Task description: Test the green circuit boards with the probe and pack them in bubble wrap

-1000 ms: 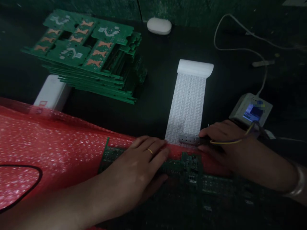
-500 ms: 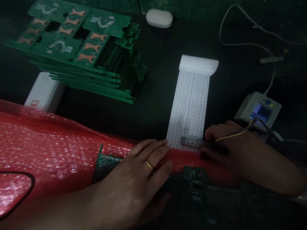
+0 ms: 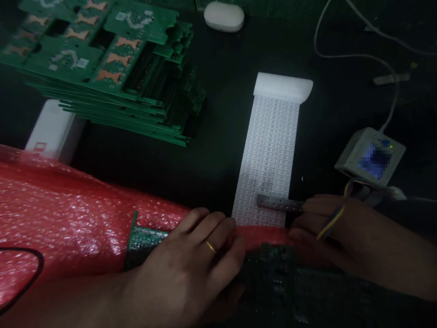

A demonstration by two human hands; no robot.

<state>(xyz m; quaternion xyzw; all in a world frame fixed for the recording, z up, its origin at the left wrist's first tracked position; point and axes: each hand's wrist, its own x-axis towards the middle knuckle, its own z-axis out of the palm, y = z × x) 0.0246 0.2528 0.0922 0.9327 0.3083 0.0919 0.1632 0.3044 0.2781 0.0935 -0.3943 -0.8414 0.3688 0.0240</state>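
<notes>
Left hand [image 3: 191, 269] lies flat, fingers spread, pressing the circuit board [image 3: 145, 239] at six o'clock on the red bubble wrap [image 3: 68, 209]. Right hand [image 3: 327, 228] at four o'clock pinches the metal tweezers [image 3: 280, 203], tip on the label strip [image 3: 269, 155].

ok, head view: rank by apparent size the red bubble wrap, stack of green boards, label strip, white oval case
1. red bubble wrap, though nearest the camera
2. stack of green boards
3. label strip
4. white oval case
</notes>
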